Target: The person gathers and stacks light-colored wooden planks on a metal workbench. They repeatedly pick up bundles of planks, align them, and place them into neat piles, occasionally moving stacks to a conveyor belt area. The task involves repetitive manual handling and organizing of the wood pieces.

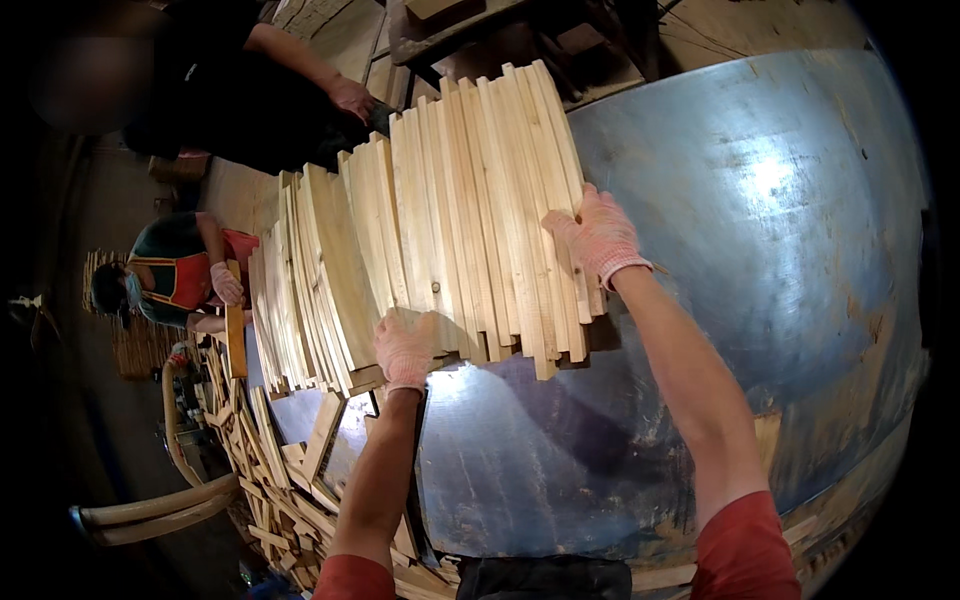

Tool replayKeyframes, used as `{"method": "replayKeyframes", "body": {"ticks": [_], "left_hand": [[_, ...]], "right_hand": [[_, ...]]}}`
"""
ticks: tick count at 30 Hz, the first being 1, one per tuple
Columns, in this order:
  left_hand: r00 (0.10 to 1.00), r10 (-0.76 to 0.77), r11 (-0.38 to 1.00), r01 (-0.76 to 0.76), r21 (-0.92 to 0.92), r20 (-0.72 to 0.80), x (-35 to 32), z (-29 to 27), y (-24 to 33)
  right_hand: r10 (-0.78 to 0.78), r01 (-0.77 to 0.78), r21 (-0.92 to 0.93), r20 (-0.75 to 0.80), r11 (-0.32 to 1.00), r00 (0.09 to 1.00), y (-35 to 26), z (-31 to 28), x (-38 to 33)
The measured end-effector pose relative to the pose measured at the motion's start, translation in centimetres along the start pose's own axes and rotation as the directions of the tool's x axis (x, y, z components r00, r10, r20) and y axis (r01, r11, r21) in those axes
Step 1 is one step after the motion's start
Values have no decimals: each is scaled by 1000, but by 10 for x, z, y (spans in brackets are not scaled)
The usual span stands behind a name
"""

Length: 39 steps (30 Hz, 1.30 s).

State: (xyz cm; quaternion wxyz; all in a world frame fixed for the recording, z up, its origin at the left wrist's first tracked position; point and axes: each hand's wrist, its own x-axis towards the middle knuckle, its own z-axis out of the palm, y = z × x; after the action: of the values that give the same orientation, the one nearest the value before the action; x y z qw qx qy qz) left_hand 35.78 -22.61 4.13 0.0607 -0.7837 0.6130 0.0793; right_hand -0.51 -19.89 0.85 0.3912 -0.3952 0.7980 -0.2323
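Wooden strips lie side by side on the metal tabletop, running past its left edge. Near that edge, your left hand covers their near ends; whether its grip pinches cannot be told. Farther over the tabletop, your right hand, grip spread, bears on their right flank, presumably keeping them packed. Left of the tabletop, a co-worker holds a board.
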Motion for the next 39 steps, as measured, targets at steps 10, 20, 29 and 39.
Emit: {"method": "replayKeyframes", "body": {"ticks": [10,20,29,39], "left_hand": [[942,-1,986,56,-154,335,-1,-47,23],[973,-15,815,145,-561,229,39,8,58],[984,27,823,78,-562,175,-35,17,3],[943,85,864,91,-496,323,-230,23,-130]], "right_hand": [[87,-96,-103,-85,990,993,4,-10,24],[91,-132,-114,-312,985,946,0,-9,27],[88,-114,-66,-315,991,945,21,-9,-85],[321,-326,-6,-145,945,936,144,39,-336]]}}
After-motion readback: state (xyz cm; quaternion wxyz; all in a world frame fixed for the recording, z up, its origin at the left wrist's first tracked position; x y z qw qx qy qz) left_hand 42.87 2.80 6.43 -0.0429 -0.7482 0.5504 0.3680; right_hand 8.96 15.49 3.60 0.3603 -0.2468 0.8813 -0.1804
